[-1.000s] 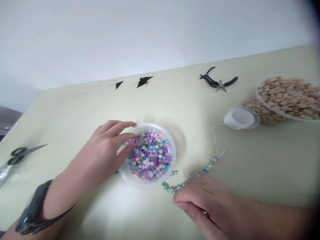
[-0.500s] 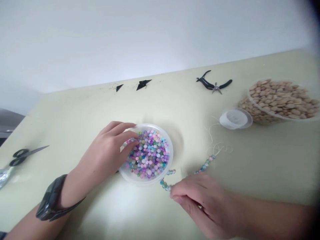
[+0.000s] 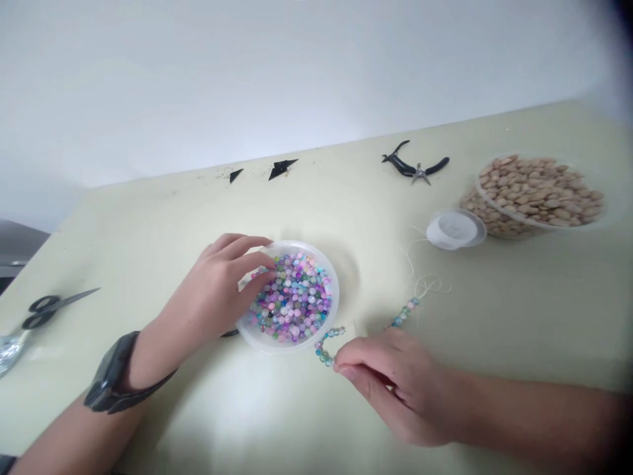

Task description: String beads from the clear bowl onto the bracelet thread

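A round translucent bowl [image 3: 254, 342] of small multicoloured beads [image 3: 297, 300] stands before me. My left hand [image 3: 225, 280], with a black watch [image 3: 113, 373] on its wrist, reaches over the bowl's left rim. Its fingers are apart, their tips at the beads; no bead shows between them. To the right of the bowl, my right hand [image 3: 390, 386] is closed on a beaded string [image 3: 324, 356]. One end of the beads curves out beside the bowl. The other emerges behind the hand and runs into loose pale thread [image 3: 422, 287]. The middle of the string is hidden in the fist.
Scissors [image 3: 49, 309] lie at the left beside a shiny clear item [image 3: 8, 353]. Black-handled pliers [image 3: 415, 170] and black scraps [image 3: 281, 169] lie toward the wall. At the right are a white spool [image 3: 452, 229] and a tub of nuts or seeds in shells [image 3: 544, 191].
The view has shifted slightly. Both hands keep nearly the same places, the left at the bowl and the right on the beaded string. The beads' free end shows a little more.
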{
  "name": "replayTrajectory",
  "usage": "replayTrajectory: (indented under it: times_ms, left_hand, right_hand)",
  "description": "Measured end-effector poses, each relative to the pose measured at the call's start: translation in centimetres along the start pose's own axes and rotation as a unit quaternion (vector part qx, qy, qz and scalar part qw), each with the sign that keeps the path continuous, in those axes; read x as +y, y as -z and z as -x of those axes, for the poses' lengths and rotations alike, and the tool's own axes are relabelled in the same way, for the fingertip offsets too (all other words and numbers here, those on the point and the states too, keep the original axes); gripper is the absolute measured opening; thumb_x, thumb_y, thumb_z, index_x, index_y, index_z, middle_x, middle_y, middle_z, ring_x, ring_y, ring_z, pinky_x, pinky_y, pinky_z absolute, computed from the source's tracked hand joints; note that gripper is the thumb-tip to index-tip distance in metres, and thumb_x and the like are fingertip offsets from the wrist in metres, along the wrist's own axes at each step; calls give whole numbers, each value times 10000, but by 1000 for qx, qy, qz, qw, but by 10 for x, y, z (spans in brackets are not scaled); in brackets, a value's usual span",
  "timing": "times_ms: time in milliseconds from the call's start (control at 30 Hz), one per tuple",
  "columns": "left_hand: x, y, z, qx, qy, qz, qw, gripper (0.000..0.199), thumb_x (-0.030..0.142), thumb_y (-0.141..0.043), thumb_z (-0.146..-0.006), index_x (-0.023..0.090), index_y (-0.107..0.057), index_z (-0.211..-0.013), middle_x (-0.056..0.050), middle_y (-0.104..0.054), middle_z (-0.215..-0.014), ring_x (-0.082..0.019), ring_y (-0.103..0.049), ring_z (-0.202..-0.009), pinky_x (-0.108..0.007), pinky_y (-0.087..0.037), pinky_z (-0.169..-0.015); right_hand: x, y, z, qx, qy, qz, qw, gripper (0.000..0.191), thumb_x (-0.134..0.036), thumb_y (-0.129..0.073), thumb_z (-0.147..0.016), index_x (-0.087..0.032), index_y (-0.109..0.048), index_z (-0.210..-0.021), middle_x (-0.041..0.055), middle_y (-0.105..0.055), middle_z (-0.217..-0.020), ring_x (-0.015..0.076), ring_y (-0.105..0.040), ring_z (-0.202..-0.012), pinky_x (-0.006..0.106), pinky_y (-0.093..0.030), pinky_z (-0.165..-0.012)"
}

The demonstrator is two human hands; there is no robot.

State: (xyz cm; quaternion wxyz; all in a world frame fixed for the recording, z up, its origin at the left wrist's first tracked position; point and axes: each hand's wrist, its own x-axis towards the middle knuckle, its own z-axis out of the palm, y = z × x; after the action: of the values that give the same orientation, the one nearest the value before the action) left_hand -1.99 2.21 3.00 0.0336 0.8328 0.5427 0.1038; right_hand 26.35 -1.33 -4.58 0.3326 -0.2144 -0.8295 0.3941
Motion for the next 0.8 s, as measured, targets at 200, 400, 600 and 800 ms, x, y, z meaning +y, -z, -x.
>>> replayTrajectory:
  times_ms: [200, 400, 600, 800]
  left_hand:
    - [24, 9, 11, 111, -22, 151, 982, 143, 196, -746, -911, 270, -750, -1034, -6, -774, -1047, -218, -706, -1006, -406, -579, -907]
    - [47, 0, 19, 35, 57, 461, 885, 178, 124, -798, -854, 262, -781, -965, 30, -795, -895, -120, -739, -803, -216, -614, -708]
    - [54, -6, 18, -6, 92, 513, 853, 92, 152, -835, -821, 212, -797, -879, -8, -800, -843, -131, -751, -770, -193, -623, -709]
    - [54, -9, 16, 0, 91, 511, 855, 70, 176, -851, -814, 202, -797, -850, -5, -796, -819, -120, -742, -758, -177, -611, -708]
  right_hand:
    - [-4, 0, -4, 18, 8, -25, 999, 122, -133, -481, -995, -156, -576, -921, -48, -530, -626, 72, -411, -512, 208, -311, -519]
    - [-19, 7, -10, 47, -46, -30, 997, 135, -112, -491, -989, -159, -577, -897, -65, -499, -602, 48, -404, -494, 164, -335, -495]
    - [-26, 7, -17, 79, -80, -94, 989, 152, -98, -501, -996, -157, -569, -874, -73, -386, -615, 38, -297, -494, 177, -268, -447]
    - [-30, 7, -25, 67, -119, -156, 978, 165, -101, -516, -991, -142, -592, -851, -80, -346, -587, 29, -263, -474, 172, -222, -416]
